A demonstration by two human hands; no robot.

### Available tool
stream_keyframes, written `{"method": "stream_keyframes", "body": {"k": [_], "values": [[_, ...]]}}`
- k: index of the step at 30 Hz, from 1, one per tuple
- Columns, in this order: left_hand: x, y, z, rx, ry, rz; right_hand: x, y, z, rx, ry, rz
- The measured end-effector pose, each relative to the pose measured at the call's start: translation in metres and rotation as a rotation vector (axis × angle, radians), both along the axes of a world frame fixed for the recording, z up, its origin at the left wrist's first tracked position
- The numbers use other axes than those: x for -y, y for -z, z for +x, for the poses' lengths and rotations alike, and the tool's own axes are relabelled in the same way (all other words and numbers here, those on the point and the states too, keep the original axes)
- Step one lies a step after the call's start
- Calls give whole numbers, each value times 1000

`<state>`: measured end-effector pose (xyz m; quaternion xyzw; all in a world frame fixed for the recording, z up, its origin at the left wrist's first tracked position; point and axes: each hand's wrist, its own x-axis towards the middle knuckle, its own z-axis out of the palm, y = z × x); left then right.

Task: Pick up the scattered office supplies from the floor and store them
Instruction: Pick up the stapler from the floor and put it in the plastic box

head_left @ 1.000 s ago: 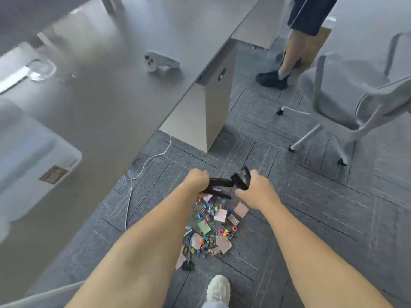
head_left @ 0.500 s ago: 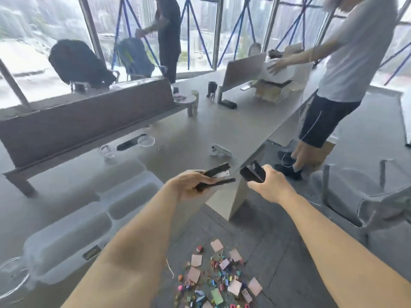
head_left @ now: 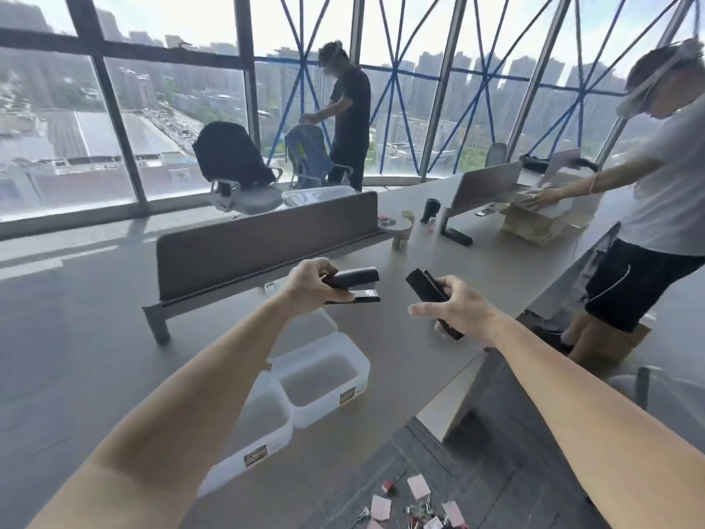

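We find open room over the bare desk point(head_left: 400, 337) between the clear bins point(head_left: 316, 410) at its near edge and the divider panel point(head_left: 267, 246) standing across its middle, while a cardboard box point(head_left: 534, 227) and another person's arm point(head_left: 580, 187) crowd its far right corner.

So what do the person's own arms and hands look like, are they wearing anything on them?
Both arms are bare: no sleeve shows on the left forearm or the right forearm. The left hand and right hand wear no gloves, and no watch, bracelet or ring is visible.
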<state>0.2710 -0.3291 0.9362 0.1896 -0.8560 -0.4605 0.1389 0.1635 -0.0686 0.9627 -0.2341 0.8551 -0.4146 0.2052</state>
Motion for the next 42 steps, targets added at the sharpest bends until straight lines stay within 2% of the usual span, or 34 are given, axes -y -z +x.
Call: {"method": "stream_keyframes", "body": {"k": [6, 11, 15, 21, 26, 31, 35, 42], "values": [[70, 26, 56, 63, -49, -203, 95, 24, 17, -32, -61, 50], [110, 87, 102, 212, -28, -135, 146, 59, 34, 46, -119, 86], [121, 123, 124, 236, -123, -88, 167, 85, 42, 75, -186, 139], [117, 156, 143, 386, -234, -205, 180, 107, 41, 106, -274, 147], [106, 186, 155, 491, -289, -177, 189, 124, 46, 118, -317, 137], [117, 216, 162, 538, -217, -256, 208, 147, 55, 179, -343, 183], [131, 243, 164, 519, -143, -449, 225, 166, 62, 226, -335, 259], [149, 271, 155, 577, -46, -449, 248, 193, 78, 276, -326, 345]]}}
